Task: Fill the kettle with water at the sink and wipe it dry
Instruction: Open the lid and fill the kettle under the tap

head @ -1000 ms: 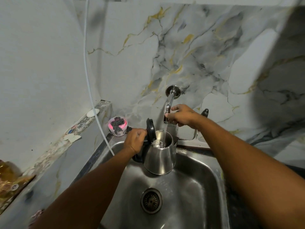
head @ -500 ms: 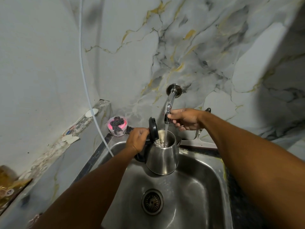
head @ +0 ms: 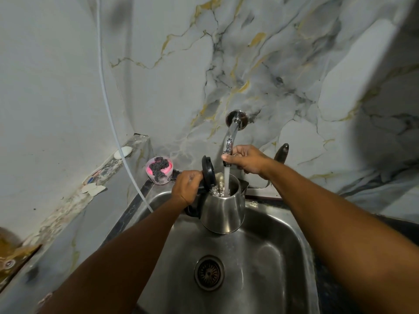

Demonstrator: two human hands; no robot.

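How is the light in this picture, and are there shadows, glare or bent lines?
Head view: dim, soft light; a broad shadow darkens the marble wall at upper right; bright glare spots sit on the steel sink and the kettle; the wide lens bows the white hose and the wall corner; both forearms at the frame's bottom look slightly soft.

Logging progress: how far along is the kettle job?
Done: lid flipped open, kettle held over the sink under the tap. In hand: water is running into it; left hand grips the handle, right hand is on the tap. Left: stop the water, wipe dry; fill level unclear, no cloth in view.
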